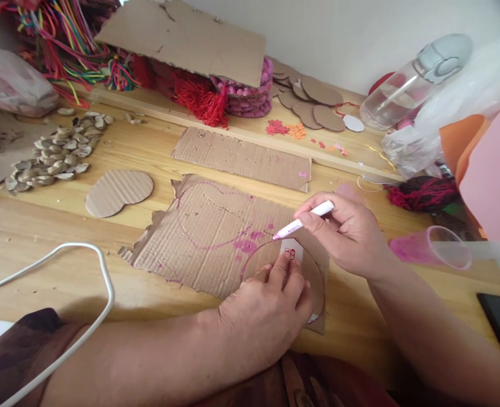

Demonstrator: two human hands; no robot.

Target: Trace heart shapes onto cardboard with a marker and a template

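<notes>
right hand (347, 233) clamps a marker (306, 221) between fingers right of center; left hand (269, 310), fingers slightly apart, presses a cutout (263, 258).

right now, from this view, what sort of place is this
Likely a craft table: there's a cardboard sheet with purplish outlines, a marker in the right hand, and colourful cords at the back.

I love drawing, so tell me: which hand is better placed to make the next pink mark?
Probably the right hand: it holds the marker, tip near the cardboard shape's edge. The left hand is busy pressing that shape onto the sheet.
</notes>
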